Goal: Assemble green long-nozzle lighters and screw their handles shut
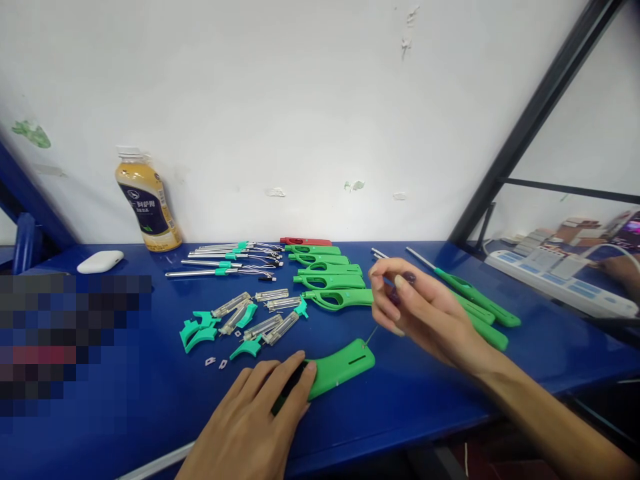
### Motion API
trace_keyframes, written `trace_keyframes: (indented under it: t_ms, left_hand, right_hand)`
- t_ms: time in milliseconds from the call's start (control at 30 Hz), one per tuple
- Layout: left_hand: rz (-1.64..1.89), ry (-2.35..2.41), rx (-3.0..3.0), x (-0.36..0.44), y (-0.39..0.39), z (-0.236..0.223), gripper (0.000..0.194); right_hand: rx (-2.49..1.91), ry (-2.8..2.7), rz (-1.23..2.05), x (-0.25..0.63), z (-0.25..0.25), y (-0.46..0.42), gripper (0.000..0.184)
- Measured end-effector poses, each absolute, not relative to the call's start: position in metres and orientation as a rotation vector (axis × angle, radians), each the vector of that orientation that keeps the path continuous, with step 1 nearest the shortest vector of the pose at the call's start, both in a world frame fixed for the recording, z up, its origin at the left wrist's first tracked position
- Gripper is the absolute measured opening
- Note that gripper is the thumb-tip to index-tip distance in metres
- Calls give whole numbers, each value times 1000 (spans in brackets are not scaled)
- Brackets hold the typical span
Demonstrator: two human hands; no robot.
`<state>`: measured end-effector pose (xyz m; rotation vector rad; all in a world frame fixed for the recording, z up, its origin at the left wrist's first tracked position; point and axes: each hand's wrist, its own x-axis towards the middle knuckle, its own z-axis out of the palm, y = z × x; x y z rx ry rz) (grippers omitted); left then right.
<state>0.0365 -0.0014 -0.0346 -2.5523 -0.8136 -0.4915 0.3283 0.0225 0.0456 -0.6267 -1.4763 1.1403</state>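
My left hand [255,407] is wrapped over the handle of a green long-neck lighter [345,367] lying near the table's front edge. Its silver rod [160,461] comes out below the hand. At the handle's far end a thin metal wire [371,335] sticks up. My right hand [420,303] is raised just above and right of that end, fingers curled in and thumb pressed toward them; anything between them is too small to make out. Beyond lie clear fuel tanks [283,328], teal triggers [200,333], and small metal pieces [223,365].
Behind are green lighter shells [335,299], a red shell [305,241] and silver rods with wires [220,272]. Assembled lighters [475,297] lie right. A drink bottle [147,207] and white case [100,261] stand left; a power strip [560,283] is far right.
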Motion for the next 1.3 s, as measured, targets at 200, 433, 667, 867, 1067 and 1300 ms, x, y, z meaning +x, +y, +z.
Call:
trace_keyframes:
  t_ms: [200, 433, 667, 867, 1067, 1300]
  left_hand:
    - [-514, -813, -2536, 39, 0, -33, 56]
    - [-518, -816, -2552, 38, 0, -33, 54]
    - [-530, -805, -2550, 36, 0, -35, 54]
    - [-519, -823, -2572, 36, 0, -37, 60]
    - [-499, -811, -2550, 37, 1, -37, 58]
    - [-490, -830, -2566, 35, 0, -39, 63]
  right_hand:
    - [-650, -1471, 1106, 328, 46, 23, 21]
    - [-688, -1545, 1062, 326, 43, 22, 24]
    - [-777, -1622, 759, 320, 34, 24, 25]
    - [-896, -1757, 566, 328, 49, 13, 25]
    - [-962, -1979, 413, 335, 69, 12, 29]
    - [-951, -2066, 179, 347, 62, 20, 63]
